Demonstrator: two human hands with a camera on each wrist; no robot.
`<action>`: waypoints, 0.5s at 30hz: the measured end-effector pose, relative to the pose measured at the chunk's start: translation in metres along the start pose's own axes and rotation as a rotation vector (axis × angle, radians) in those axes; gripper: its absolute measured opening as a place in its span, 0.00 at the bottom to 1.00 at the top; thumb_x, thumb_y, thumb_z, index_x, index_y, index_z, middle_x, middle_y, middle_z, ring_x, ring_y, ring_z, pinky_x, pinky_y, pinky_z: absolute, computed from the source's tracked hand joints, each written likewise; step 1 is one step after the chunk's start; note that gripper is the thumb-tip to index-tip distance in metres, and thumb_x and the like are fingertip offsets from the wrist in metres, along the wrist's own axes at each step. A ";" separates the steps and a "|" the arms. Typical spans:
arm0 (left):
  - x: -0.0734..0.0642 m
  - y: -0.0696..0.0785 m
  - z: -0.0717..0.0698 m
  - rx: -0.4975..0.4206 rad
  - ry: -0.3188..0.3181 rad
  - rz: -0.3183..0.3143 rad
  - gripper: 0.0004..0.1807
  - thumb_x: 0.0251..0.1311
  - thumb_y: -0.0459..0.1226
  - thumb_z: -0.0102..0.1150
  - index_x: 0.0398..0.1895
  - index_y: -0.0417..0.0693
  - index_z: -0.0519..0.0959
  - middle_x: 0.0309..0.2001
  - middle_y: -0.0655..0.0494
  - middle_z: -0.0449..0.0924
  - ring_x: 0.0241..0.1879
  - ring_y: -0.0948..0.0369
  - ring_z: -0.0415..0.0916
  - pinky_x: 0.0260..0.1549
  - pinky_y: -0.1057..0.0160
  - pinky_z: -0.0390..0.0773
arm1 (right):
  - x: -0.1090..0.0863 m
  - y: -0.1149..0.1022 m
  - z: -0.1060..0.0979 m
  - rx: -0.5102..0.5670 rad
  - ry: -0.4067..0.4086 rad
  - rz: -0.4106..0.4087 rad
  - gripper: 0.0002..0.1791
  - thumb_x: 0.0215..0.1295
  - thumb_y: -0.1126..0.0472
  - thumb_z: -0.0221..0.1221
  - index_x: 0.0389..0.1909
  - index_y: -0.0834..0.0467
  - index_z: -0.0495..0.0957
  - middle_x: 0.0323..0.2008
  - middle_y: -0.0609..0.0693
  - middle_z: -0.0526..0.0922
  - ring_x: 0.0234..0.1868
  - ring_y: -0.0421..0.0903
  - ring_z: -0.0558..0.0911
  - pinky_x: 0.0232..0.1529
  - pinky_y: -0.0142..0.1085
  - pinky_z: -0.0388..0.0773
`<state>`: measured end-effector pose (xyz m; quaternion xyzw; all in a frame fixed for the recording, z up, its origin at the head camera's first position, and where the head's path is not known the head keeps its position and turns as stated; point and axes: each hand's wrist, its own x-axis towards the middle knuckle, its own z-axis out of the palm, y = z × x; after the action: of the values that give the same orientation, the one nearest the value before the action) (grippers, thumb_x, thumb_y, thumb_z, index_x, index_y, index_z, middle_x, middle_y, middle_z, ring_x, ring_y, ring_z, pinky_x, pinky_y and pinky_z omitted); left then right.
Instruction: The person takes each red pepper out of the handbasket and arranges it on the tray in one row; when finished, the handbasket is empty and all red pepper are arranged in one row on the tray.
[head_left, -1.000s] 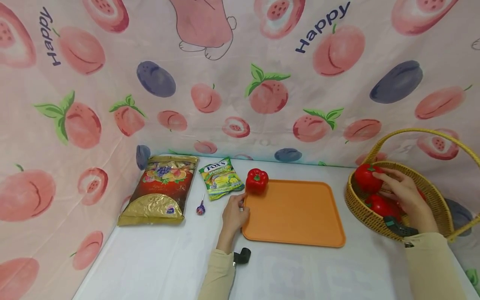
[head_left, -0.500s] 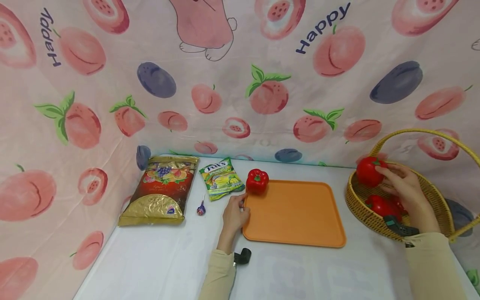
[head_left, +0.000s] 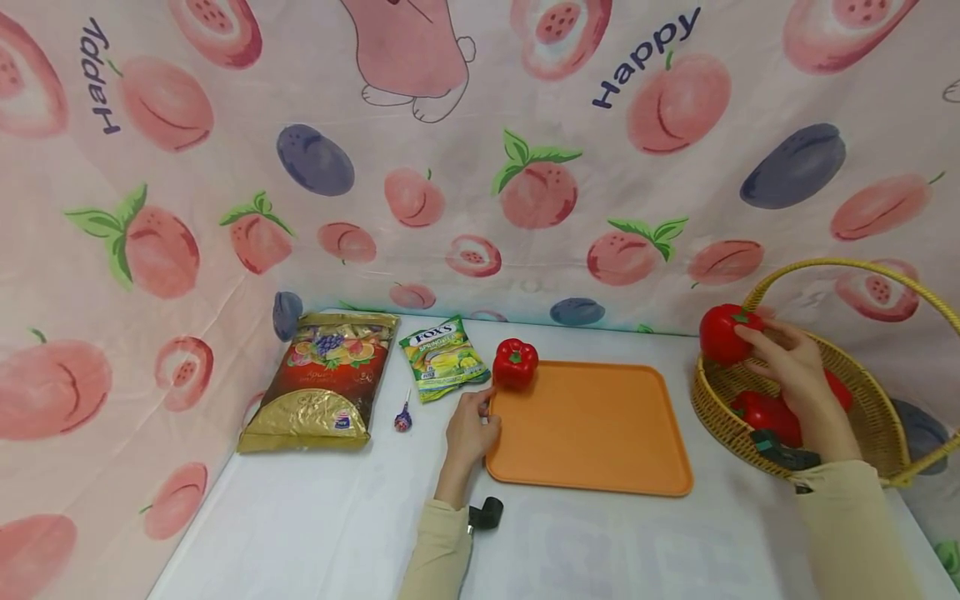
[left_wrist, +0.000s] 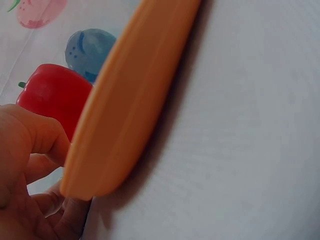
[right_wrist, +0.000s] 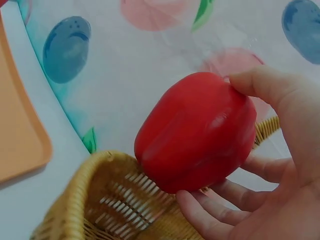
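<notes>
My right hand [head_left: 797, 367] holds a red bell pepper [head_left: 723, 335] with thumb and fingertips, above the left rim of the wicker basket [head_left: 708, 412]. Seen from the right wrist, the bell pepper [right_wrist: 197, 132] is lobed and glossy, with fingers spread beneath it and the thumb on top. My left hand [head_left: 470, 423] grips the left edge of the orange tray [head_left: 588, 429]; in the left wrist view its fingers curl at the tray's edge [left_wrist: 125, 110]. A second red bell pepper [head_left: 515, 365] sits at the tray's back left corner, stem up.
More red peppers or tomatoes [head_left: 768, 414] lie in the basket, partly behind my right hand. A tall handle [head_left: 847, 261] arches over it. Left of the tray are a green candy bag [head_left: 444, 360], a lollipop [head_left: 403, 417] and a large brown and gold bag [head_left: 318, 383].
My right hand has lifted the bell pepper from inside the basket, up and then left to over the rim. My left hand and the tray have stayed put.
</notes>
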<state>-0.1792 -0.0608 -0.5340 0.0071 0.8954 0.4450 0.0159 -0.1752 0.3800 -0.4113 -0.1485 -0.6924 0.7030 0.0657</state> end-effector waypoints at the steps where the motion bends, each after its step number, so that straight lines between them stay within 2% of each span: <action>1: 0.000 0.000 0.000 0.000 0.001 0.001 0.25 0.58 0.33 0.59 0.62 0.47 0.78 0.43 0.53 0.72 0.38 0.58 0.69 0.36 0.60 0.69 | 0.000 0.000 0.002 -0.006 0.005 -0.004 0.32 0.64 0.57 0.65 0.66 0.56 0.62 0.36 0.34 0.77 0.29 0.31 0.82 0.26 0.28 0.79; 3: 0.000 0.000 0.000 -0.002 0.002 0.000 0.25 0.58 0.33 0.59 0.62 0.47 0.78 0.43 0.53 0.72 0.38 0.59 0.69 0.36 0.60 0.69 | 0.000 0.001 0.006 -0.023 0.017 -0.003 0.31 0.63 0.56 0.65 0.64 0.54 0.63 0.37 0.35 0.76 0.29 0.31 0.82 0.27 0.27 0.79; 9: 0.001 -0.001 0.000 -0.004 -0.001 0.002 0.26 0.57 0.33 0.59 0.62 0.46 0.78 0.43 0.53 0.72 0.38 0.59 0.69 0.37 0.60 0.69 | 0.001 0.003 0.017 -0.083 0.056 0.006 0.36 0.61 0.51 0.67 0.66 0.56 0.63 0.40 0.42 0.71 0.29 0.31 0.81 0.28 0.26 0.79; 15: 0.001 -0.001 0.001 -0.002 -0.001 0.003 0.25 0.57 0.33 0.60 0.62 0.46 0.78 0.44 0.52 0.72 0.38 0.58 0.69 0.37 0.59 0.70 | 0.001 0.006 0.026 -0.042 0.004 -0.007 0.33 0.63 0.54 0.66 0.64 0.56 0.63 0.39 0.42 0.72 0.29 0.32 0.82 0.29 0.26 0.79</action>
<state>-0.1798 -0.0606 -0.5358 0.0085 0.8949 0.4459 0.0156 -0.1830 0.3554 -0.4171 -0.1487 -0.7075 0.6877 0.0665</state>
